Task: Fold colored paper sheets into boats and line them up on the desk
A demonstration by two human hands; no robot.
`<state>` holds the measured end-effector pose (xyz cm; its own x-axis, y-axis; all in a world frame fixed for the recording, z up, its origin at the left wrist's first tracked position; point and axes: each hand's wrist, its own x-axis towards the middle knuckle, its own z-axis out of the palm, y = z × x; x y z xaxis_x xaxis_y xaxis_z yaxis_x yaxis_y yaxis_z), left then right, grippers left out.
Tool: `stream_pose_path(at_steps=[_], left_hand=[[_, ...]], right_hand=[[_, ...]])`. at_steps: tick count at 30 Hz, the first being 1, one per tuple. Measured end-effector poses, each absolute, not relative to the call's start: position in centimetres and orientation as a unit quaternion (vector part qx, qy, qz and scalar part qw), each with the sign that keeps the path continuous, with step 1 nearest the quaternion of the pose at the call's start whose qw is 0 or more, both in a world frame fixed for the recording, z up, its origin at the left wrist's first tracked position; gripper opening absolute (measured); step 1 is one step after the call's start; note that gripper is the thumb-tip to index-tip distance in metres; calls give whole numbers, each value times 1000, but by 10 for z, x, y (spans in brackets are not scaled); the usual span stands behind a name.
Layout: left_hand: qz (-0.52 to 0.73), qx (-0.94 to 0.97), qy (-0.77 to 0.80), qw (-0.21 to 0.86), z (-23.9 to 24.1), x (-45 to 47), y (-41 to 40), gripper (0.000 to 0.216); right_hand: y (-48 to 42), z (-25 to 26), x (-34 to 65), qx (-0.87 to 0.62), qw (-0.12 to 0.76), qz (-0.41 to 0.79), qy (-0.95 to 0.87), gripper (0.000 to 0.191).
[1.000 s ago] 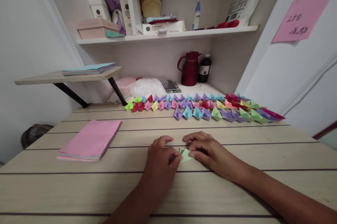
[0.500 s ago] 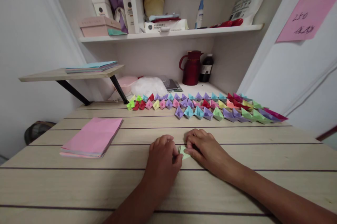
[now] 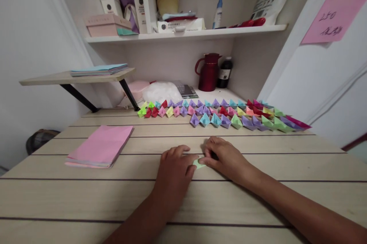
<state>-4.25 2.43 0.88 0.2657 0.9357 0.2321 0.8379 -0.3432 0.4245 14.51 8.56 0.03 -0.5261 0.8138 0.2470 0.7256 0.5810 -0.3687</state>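
A small folded piece of light green paper (image 3: 197,164) lies flat on the table between my hands, partly covered by fingers. My left hand (image 3: 175,167) is at its left, fingers spread, with the index fingertip touching the paper's upper edge and the thumb apart below. My right hand (image 3: 226,159) rests at the right side, its fingers curled and its thumb pressed on the paper. Beyond both hands stand rows of small folded paper boats (image 3: 216,120) in purple, blue, green, red, pink and yellow.
A stack of pink paper (image 3: 100,145) lies at the left of the slatted table (image 3: 86,198). Behind it a small raised shelf (image 3: 48,79) on black legs carries more coloured paper (image 3: 99,70). A dark red jug (image 3: 209,74) and a dark bottle (image 3: 225,73) stand at the back.
My left hand's index finger has straightened and its thumb has moved off the paper. The raised fold edge by that hand no longer shows. My right thumb has slid left over the paper.
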Motion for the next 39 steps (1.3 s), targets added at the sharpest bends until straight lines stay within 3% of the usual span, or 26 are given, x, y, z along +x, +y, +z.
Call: stream_pose_path(at_steps=[4,9,13,22,26,34,39], left_hand=[[170,808,560,68,11,-43,23,33],[155,817,552,54,14,-41,22,34],[163,819,547,60,12,-42,22,33],[178,805,560,81,9,-43,23,39],[176,814,550,68,7,-49,23,41],[104,835,534,79,10,-60,12,47],[82,839,529,96,16,-63,9,50]], right_hand=[[86,-4,148,-461,222,116,-851,27],[80,-3,157,-425,309,168,-834,5],[70,4,158,-355,341,153,-857,12],[55,-3,151,-314,244,62,-916,28],[46,4,152,-320,200,47,-925,23],[45,7,154,-322,194,85,-923,20],[48,4,152,-338,195,105,-915,40]])
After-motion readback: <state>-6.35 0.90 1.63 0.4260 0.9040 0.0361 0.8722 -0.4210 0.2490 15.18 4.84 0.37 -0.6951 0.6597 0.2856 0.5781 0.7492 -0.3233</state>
